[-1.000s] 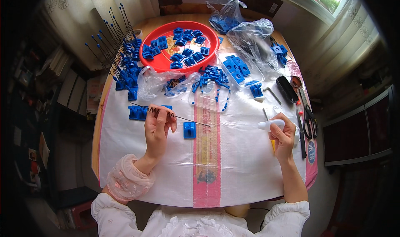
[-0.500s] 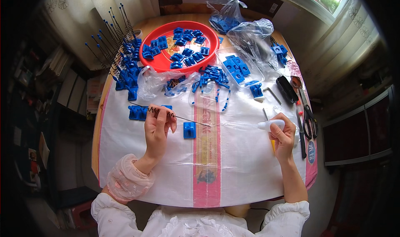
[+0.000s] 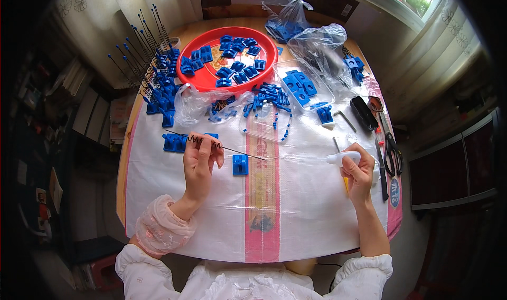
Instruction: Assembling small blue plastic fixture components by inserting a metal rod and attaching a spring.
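In the left hand (image 3: 202, 156), a thin black rod (image 3: 244, 154) is pinched at its coiled section, aslant above the white-covered counter (image 3: 311, 215). In the right hand (image 3: 359, 177), a whitish squeeze bottle (image 3: 346, 157) is gripped, nozzle leftward. The rod is judged light and springy, best held by the coil; the bottle, soft-walled, best squeezed lightly by its body. A blue block (image 3: 240, 165), probably stiff plastic, is seen near the rod, untouched.
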### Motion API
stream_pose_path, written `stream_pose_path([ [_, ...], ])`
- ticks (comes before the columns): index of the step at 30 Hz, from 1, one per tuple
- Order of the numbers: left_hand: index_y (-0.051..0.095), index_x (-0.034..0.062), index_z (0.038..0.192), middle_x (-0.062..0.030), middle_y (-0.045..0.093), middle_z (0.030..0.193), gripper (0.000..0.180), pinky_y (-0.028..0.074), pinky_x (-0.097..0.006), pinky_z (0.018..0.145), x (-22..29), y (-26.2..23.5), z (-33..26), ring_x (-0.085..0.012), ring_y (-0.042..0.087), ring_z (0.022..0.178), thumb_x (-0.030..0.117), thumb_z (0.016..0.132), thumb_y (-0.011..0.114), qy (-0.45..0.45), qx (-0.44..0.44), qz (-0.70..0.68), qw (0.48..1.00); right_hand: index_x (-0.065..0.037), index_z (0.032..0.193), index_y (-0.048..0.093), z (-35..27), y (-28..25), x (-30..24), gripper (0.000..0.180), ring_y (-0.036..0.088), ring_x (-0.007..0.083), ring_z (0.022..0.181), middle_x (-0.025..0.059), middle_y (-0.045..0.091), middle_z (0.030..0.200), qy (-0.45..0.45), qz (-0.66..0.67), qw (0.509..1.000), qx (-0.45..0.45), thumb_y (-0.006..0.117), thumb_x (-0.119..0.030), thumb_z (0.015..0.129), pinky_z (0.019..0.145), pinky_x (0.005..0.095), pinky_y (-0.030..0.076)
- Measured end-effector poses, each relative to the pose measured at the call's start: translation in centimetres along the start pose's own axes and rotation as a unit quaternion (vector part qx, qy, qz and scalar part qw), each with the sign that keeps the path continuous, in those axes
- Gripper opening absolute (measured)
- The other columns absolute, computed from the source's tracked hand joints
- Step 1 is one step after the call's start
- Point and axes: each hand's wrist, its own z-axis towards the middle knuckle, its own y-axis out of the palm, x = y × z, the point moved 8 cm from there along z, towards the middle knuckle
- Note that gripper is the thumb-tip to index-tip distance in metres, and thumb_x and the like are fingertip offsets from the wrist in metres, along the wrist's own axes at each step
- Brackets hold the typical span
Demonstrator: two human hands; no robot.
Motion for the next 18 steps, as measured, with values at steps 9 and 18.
stream_pose_path([
  [9, 0.044, 0.0083, 0.098, -0.0069, 0.057, 0.090, 0.012, 0.043, -0.021, 0.054, -0.05, -0.09, -0.09, -0.0089, 0.053, 0.067, 0.017, 0.106, 0.043, -0.001, 0.003, 0.001, 1.000, -0.003, 0.083, 0.060, -0.09, 0.03, 0.21, 0.016, 0.037, 0.0019, 0.053, -0.0036, 0.049, 0.062, 0.014, 0.017, 1.000, -0.009, 0.067, -0.016, 0.089, 0.047, 0.0199, 0.023],
  [18, 0.043, 0.0089, 0.099, -0.0071, 0.057, 0.090, 0.011, 0.043, -0.021, 0.054, -0.06, 0.05, -0.06, -0.0089, 0.052, 0.067, 0.017, 0.106, 0.043, -0.002, 0.000, -0.003, 1.000, -0.003, 0.082, 0.060, -0.10, 0.00, 0.12, 0.016, 0.036, 0.0015, 0.052, -0.0037, 0.049, 0.062, 0.014, 0.022, 1.000, -0.006, 0.067, -0.016, 0.089, 0.047, 0.0197, 0.022],
])
